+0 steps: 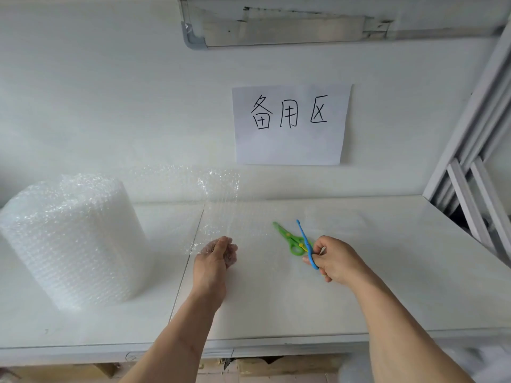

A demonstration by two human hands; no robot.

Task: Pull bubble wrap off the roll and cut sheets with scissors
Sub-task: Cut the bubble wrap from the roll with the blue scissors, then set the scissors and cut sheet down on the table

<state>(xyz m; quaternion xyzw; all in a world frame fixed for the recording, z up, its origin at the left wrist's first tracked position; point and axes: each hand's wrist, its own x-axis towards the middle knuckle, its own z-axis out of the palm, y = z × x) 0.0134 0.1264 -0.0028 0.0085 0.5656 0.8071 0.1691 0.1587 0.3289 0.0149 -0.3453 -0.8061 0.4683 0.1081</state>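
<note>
Large upright roll of clear bubble wrap stands on the left of the white worktop. A loose clear bubble wrap sheet runs from the roll to the right, standing up along the far side and lying partly over the worktop middle. Left hand pinches the sheet's near edge, grip closed on the plastic, fingers curled. Right hand holds small scissors with one blue and one green plastic half, grip wrapped round the blue handle; blades spread wide apart, tips pointing far, green loop handle just left of the hand. Scissors are right of the sheet's held edge, apart from it. White paper sign with black handwritten characters on the far wall. Grey metal frame at far right.
</note>
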